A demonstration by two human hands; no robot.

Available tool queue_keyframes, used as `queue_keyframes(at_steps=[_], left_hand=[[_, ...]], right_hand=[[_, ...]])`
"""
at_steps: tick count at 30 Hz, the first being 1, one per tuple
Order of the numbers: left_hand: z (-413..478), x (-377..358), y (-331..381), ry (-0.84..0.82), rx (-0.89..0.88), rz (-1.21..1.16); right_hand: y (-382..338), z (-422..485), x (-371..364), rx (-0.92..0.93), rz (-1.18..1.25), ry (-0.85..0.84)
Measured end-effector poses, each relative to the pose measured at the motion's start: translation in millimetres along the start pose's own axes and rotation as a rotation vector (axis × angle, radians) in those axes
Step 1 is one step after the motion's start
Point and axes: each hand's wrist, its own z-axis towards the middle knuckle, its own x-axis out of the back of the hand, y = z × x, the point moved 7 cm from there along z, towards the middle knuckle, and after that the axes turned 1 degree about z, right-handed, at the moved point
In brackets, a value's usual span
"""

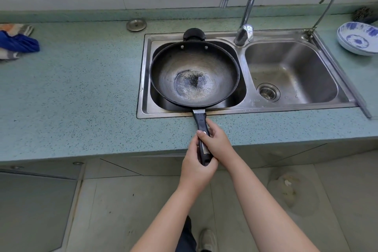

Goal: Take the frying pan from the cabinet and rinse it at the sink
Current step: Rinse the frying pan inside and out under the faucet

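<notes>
A round black frying pan [194,73] with a worn, grey-speckled base sits over the left basin of a stainless steel double sink [296,106], its rim reaching almost across the basin and its small black helper handle [194,34] lying on the sink's back edge. The pan's long black handle [201,127] runs straight back over the sink's front lip and the speckled blue-green countertop [81,88] toward the person. Both hands are together on that handle, one behind the other: the right hand [215,141] is wrapped around its middle, thumb laid along the top, and the left hand [196,168] is closed around its end, just past the counter's front edge. The pan body lies well ahead of the hands, level and mouth up. A tall curved chrome faucet [245,6] stands at the back between the basins, its spout pointing down above the pan's right rear side. A thinner chrome tap [325,6] stands at the sink's far right corner. Stacked blue-and-white bowls [358,39] rest on the counter to the right, a round metal sink stopper [136,24] lies behind the sink, and a crumpled blue and striped cloth [16,41] lies far left.
</notes>
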Motion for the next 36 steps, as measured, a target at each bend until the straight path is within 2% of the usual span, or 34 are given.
queue_keyframes(at_steps=[8,19,27,36], left_hand=[[12,30,25,-0.010,-0.125,0.310],[69,33,91,0.076,-0.523,0.703],[100,-6,123,0.017,-0.613,0.832],[164,-62,169,0.109,-0.623,0.918]], right_hand=[[-1,-3,12,-0.094,-0.272,0.007],[-49,12,56,0.115,-0.730,0.258],[-66,40,103,0.223,-0.878,0.366],[-88,129,175,0.433,-0.947,0.411]])
